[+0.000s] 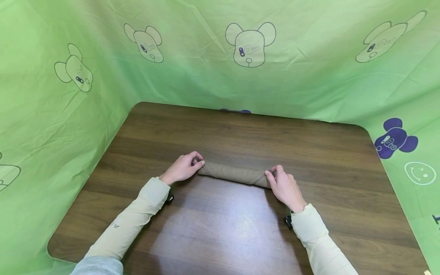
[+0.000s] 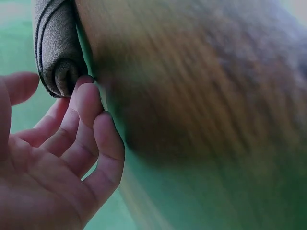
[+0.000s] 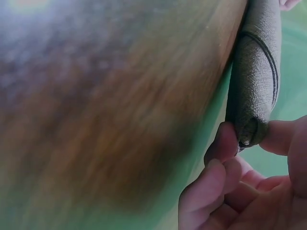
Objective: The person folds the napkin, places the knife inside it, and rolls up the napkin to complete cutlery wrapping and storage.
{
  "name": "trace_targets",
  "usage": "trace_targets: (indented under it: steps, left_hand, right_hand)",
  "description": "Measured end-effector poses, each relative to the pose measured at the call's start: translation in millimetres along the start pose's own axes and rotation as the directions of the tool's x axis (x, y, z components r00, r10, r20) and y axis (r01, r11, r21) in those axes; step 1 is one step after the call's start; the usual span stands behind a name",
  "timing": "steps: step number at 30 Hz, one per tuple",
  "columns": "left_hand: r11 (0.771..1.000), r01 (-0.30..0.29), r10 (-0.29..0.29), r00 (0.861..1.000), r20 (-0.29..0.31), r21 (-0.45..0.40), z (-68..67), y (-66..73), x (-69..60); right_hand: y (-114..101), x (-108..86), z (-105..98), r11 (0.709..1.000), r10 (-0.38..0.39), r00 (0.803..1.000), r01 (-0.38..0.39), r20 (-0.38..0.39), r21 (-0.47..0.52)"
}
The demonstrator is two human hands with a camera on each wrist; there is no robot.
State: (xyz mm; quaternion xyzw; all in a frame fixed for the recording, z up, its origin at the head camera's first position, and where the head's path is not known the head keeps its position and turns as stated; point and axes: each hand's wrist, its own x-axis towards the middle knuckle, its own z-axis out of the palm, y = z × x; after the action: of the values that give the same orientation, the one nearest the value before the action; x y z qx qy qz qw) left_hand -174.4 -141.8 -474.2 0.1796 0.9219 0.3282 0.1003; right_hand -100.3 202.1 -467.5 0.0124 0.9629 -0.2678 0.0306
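A grey-brown cloth (image 1: 233, 173), rolled into a tight cylinder, lies crosswise near the middle of the wooden table. Its left end is between the thumb and fingers of my left hand (image 1: 182, 167). At the opposite end, my right hand (image 1: 285, 188) pinches the roll, thumb on the near side. The left wrist view shows the spiral end of the rolled cloth (image 2: 57, 48) against the fingertips. In the right wrist view, thumb and forefinger close on the end of the roll (image 3: 254, 81), where a folded hem runs diagonally round it.
The brown wooden table (image 1: 240, 133) has rounded corners and reflects a bright patch of light in front of the roll. Green fabric (image 1: 192, 76) printed with bear heads hangs around the back and sides. Dark devices are strapped at both wrists.
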Motion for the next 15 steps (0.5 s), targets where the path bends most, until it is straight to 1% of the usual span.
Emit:
trace_targets:
  steps: [4,9,15]
  left_hand:
    - [1.0,-0.01,0.01,1.0,0.015,-0.006,-1.0,0.5,-1.3]
    - [1.0,-0.012,0.012,1.0,0.007,-0.004,-1.8,3.1,-2.3]
    - [1.0,0.007,-0.007,1.0,0.021,0.007,-1.4,3.8,-1.2]
  right_hand:
    - [0.3,1.1,0.3,1.0,0.011,1.0,-0.011,-0.011,-0.009]
    - [-0.2,3.4,1.3,0.999,0.031,0.999,-0.031,-0.018,-0.016]
    - [-1.2,6.0,0.6,0.997,0.071,0.997,-0.07,0.013,-0.034]
